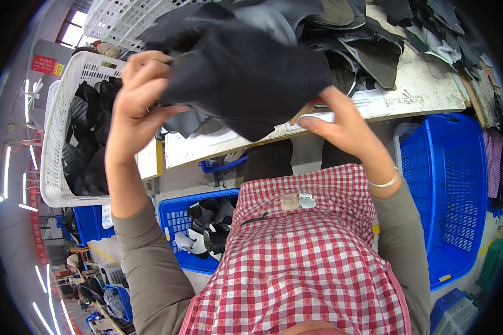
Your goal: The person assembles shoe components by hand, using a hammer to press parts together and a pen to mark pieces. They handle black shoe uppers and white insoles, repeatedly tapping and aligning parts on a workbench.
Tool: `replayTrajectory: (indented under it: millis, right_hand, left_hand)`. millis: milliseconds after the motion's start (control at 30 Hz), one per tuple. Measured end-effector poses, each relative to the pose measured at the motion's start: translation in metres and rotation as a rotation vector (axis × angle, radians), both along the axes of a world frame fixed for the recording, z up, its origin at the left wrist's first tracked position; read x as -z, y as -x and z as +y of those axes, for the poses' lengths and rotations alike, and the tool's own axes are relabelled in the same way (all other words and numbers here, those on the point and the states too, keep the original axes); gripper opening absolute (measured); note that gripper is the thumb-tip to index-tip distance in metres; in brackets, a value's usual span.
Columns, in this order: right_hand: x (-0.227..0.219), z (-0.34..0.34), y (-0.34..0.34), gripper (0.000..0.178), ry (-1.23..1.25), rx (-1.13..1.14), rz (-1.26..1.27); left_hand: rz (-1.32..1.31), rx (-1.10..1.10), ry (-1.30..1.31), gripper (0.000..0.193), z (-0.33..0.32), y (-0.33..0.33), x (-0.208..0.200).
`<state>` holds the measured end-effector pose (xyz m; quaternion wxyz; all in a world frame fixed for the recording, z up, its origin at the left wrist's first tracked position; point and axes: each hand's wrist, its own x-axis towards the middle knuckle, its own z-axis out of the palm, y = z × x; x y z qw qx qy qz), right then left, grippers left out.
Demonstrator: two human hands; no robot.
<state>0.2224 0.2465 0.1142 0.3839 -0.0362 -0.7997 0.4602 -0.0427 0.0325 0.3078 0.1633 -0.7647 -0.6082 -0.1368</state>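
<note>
A dark, smooth shoe-upper piece, likely leather, is stretched between my hands above the worktable's near edge. My left hand is closed on its left edge, thumb below and fingers curled above. At its lower right corner, my right hand pinches it between thumb and fingers. Slight motion blur softens the piece and the left fingers. Behind it, more dark and grey pieces lie in a loose heap, partly hidden by the one I hold.
The white worktable carries papers and further dark pieces at the far right. On the left stands a white basket of black pieces. Below are a blue basket with black and white pieces and a large blue crate at right.
</note>
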Motion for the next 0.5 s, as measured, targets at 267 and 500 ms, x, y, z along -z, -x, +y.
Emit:
replayTrajectory:
  millis: [267,500]
  right_hand:
    - [0.080,-0.073,0.062,0.031,-0.036,0.226,-0.322]
    - [-0.008,-0.048,0.008,0.025,-0.190,0.367,-0.544]
  left_hand:
    - [-0.574,-0.461,-0.042,0.043,-0.012,-0.028,0.186]
    - [-1.229,-0.371,-0.135,0.033,-0.037,-0.041,0.215]
